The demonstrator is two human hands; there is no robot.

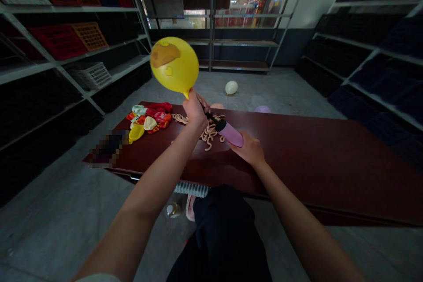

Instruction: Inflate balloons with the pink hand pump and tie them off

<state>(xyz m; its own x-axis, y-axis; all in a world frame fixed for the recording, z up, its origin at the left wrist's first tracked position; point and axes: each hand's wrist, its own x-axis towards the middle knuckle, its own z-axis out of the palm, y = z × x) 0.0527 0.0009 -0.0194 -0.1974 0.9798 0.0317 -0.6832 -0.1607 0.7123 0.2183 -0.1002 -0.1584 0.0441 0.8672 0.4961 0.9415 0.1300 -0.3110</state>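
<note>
My left hand (194,112) is closed round the neck of a yellow balloon (174,66), which is inflated and rises up and to the left above the table. The neck sits on the black nozzle of a pink hand pump (229,134). My right hand (249,150) grips the pump's pink barrel from below, just above the dark red table (313,158). A pile of flat, uninflated balloons (150,121) in red, yellow and white lies on the table to the left of my hands. Tan rubber bands (208,134) are scattered under the pump.
A white balloon (231,87) lies on the floor beyond the table, with a pale purple one (262,109) at the table's far edge. Metal shelves with crates (59,39) line the left, back and right walls. My dark-clothed knee (224,224) is under the table's front edge.
</note>
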